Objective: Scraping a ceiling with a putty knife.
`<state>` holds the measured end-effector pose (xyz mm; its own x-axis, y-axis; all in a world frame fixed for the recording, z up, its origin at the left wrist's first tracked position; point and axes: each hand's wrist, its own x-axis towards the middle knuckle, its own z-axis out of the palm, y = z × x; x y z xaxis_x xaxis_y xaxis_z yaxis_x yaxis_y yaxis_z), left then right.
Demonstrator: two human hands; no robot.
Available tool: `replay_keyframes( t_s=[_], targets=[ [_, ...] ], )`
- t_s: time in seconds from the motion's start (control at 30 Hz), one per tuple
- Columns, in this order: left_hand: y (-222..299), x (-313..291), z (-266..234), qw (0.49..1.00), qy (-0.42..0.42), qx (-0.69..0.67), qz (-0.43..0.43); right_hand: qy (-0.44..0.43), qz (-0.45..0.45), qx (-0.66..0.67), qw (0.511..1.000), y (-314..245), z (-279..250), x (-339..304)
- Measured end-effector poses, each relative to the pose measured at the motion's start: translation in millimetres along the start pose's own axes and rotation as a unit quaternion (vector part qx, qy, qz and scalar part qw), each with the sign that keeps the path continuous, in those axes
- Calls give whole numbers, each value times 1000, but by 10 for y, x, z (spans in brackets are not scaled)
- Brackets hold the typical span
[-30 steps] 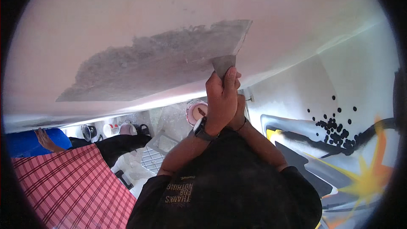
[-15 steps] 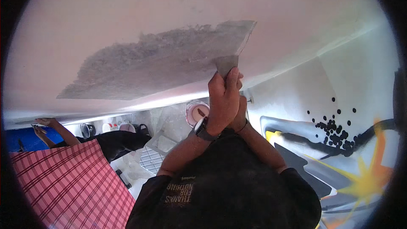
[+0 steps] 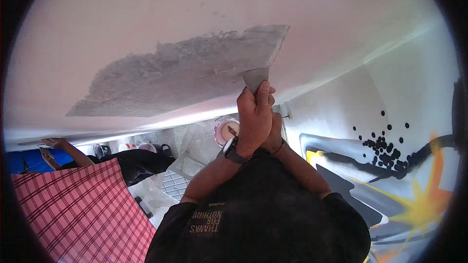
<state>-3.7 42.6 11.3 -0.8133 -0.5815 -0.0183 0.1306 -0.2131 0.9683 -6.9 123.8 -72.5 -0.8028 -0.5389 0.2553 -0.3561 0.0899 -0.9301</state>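
Note:
My left hand (image 3: 255, 119), with a watch on its wrist, is closed around a scraper (image 3: 256, 79). The scraper's grey blade points up and touches the lower right part of a rough grey patch (image 3: 170, 75) on the pale pinkish wall (image 3: 317, 14). The patch has a ragged upper edge and a straighter lower one. Close behind the left hand is my right hand (image 3: 274, 130), a dark band at its wrist. Its fingers are mostly hidden, so what it holds cannot be made out.
Below the hands, a pink bucket (image 3: 220, 135) with a tool inside stands on the floor. Left of it are a grey plastic stool (image 3: 176, 183) and several containers. A person in a checked pink cloth (image 3: 78, 204) works at far left. A painted wall (image 3: 414, 185) rises at right.
My left hand and the scraper have shifted slightly left and down along the grey patch. My right hand has moved a little the same way.

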Motion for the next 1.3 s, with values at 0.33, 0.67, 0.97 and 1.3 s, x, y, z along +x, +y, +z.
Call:
replay_keyframes(
  t_s=[0.33, 0.67, 0.97, 1.3],
  targets=[
    [180, -3, -37, 999, 4, 48, 25, -10, 7, 38, 999, -212, 6, 70],
    [242, -8, -30, 1000, -8, 19, 23, -15, 5, 132, 991, -153, 41, 45],
    [338, 10, -32, 1000, -2, 1, 8, -37, 36, 133, 990, -150, 68, 54],
    [300, 16, -115, 1000, -1, 10, 0, -4, -7, 76, 997, -247, 104, 80]
  ],
)
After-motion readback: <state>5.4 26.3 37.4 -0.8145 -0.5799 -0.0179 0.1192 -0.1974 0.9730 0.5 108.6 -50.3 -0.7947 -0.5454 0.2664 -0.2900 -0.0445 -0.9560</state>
